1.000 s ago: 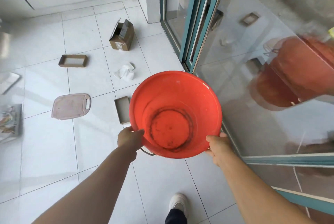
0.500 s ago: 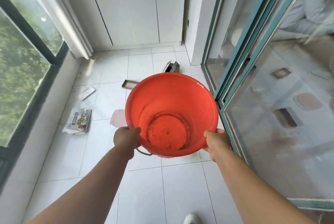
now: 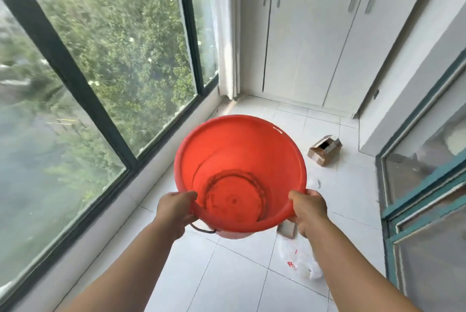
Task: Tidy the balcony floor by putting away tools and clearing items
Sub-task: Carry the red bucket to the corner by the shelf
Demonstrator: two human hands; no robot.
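- The left hand (image 3: 174, 211) and right hand (image 3: 309, 208) each gripped the red bucket's (image 3: 239, 160) rim, holding it above the floor (image 3: 227, 274).
- A plastic bag (image 3: 300, 258) below bore red print, unreadable.
- A cardboard box (image 3: 324, 151) lay beyond.

small box (image 3: 286, 229) mostly hidden behind bucket (image 3: 239, 160), trees (image 3: 113, 47) blurred

floor (image 3: 242, 274): white tiles | cardboard box (image 3: 324, 151): lies on its side, open, near the cupboard end | plastic bag (image 3: 300, 258): crumpled, well apart from the box, nearer the viewer
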